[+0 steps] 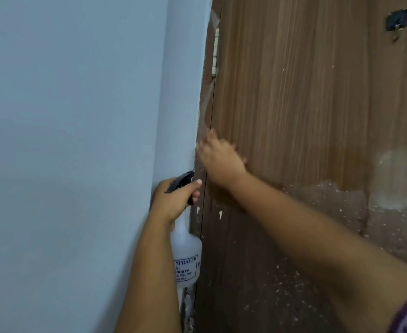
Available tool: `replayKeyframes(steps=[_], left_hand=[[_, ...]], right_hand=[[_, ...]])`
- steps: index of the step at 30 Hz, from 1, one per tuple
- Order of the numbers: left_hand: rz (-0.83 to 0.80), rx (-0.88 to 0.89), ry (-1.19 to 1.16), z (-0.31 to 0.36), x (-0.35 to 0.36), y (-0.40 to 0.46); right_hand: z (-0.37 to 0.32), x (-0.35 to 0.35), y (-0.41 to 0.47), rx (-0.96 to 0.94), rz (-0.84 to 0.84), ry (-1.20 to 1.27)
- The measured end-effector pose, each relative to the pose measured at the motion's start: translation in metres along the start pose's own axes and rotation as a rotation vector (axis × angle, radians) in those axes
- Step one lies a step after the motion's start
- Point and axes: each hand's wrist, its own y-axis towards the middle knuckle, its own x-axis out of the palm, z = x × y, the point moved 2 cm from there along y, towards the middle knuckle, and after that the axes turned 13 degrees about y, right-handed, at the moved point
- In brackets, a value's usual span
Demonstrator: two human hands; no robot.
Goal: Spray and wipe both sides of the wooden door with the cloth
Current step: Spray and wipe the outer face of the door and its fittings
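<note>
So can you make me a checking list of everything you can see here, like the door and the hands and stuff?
Surface: wooden door, brown grain on top, the lower part patchy, worn and flecked with white specks.
Job's things: white spray bottle with a dark trigger head; no cloth can be made out.
Clutter: nothing seen.
Hands: left hand grips the spray bottle by its neck; right hand is up against the door near its hinge edge, too blurred to tell its fingers.
Cables: nothing seen.
Surroundings: pale blue wall on the left, a white hinge, a small dark hook high on the door.
</note>
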Motion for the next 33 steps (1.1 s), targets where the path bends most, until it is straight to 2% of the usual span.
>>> replayKeyframes(steps=[3,6,7,11,15,22,26,27,28,31,32,33], left_hand=[[-0.020,0.009,0.016,0.003,-0.001,-0.005],[-0.032,-0.008,0.021,0.006,0.004,-0.008],[-0.027,-0.012,0.022,0.006,0.006,-0.009],[-0.054,-0.009,0.044,0.007,0.020,-0.016],[-0.161,-0.008,0.053,0.005,0.044,-0.032],[-0.340,-0.015,-0.039,0.013,0.088,-0.066],[-0.373,-0.014,-0.104,0.013,0.095,-0.072],[-0.354,-0.015,-0.104,0.013,0.093,-0.071],[-0.328,-0.016,-0.109,0.014,0.092,-0.070],[-0.249,-0.001,-0.125,0.017,0.085,-0.066],[-0.230,0.006,-0.121,0.017,0.082,-0.065],[-0.227,0.015,-0.111,0.019,0.082,-0.063]], right_hand=[[-0.038,0.023,-0.048,-0.262,-0.132,0.047],[-0.026,0.024,-0.053,-0.459,-0.258,0.053],[-0.010,0.017,-0.042,-0.423,-0.225,0.066],[0.096,-0.045,-0.011,0.133,0.147,0.088],[0.183,-0.096,-0.053,0.438,0.420,0.110],[0.179,-0.093,-0.136,0.608,0.549,0.126],[0.138,-0.075,-0.166,0.812,0.629,0.212],[0.119,-0.066,-0.165,0.795,0.557,0.164],[0.098,-0.051,-0.160,0.679,0.424,0.109],[0.029,-0.002,-0.152,0.084,0.043,0.063],[0.013,0.007,-0.155,-0.067,-0.027,0.056],[0.002,0.010,-0.158,-0.138,-0.056,0.061]])
